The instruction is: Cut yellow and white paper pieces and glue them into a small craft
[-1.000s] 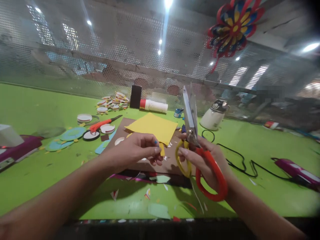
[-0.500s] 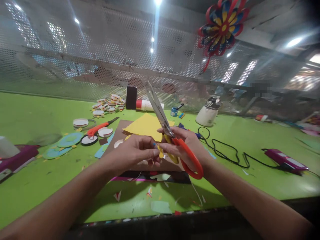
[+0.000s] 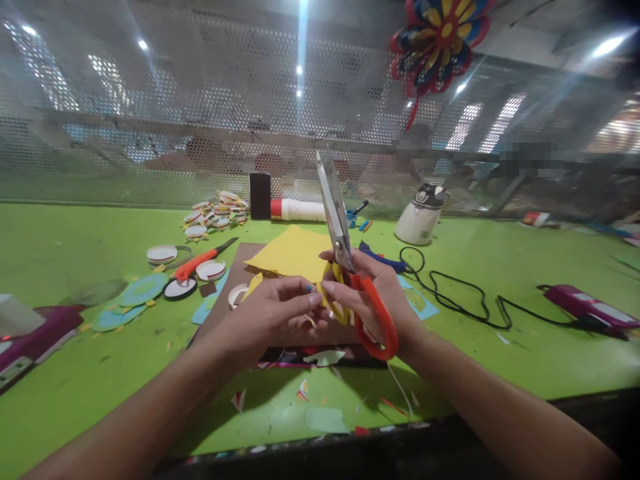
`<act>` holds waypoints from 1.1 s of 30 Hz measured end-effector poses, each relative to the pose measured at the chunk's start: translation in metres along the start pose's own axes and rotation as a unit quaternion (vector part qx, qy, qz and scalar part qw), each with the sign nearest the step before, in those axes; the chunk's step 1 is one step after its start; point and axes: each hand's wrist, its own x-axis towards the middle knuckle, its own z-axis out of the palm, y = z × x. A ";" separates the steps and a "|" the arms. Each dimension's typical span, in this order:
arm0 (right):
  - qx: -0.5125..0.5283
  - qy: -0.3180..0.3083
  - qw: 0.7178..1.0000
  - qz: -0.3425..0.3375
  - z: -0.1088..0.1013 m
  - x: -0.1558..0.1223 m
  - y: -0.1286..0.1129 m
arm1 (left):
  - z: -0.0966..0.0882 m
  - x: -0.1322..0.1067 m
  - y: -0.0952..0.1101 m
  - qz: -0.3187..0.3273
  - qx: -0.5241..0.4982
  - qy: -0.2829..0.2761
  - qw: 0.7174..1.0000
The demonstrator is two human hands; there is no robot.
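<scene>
My right hand (image 3: 383,293) is closed around a pair of scissors (image 3: 336,213) with one orange and one yellow handle. The blades point up and away from me, slightly apart. My left hand (image 3: 280,307) meets the right fingertips, its thumb and forefinger pinched on a small piece of yellow paper that is mostly hidden. Under both hands lies a brown board (image 3: 245,257). A large yellow sheet (image 3: 295,250) rests on its far part, and a narrow yellow strip (image 3: 254,285) and a white ring (image 3: 236,295) show beside my left hand.
Left of the board lie an orange utility knife (image 3: 197,262), blue paper rings (image 3: 144,289) and white-topped discs (image 3: 211,269). A blue glue gun (image 3: 383,259) and black cable (image 3: 467,303) lie right. Behind stand a phone (image 3: 260,195) and a white jug (image 3: 420,217). Paper scraps (image 3: 327,420) litter the front edge.
The scissors have swung more upright, their tips shifting right in view. My hands stay together at the small yellow piece. The camera view has shifted slightly.
</scene>
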 end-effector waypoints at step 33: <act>-0.215 -0.099 0.972 -0.012 0.006 -0.015 0.003 | -0.011 -0.003 0.022 0.162 -0.081 0.240 0.954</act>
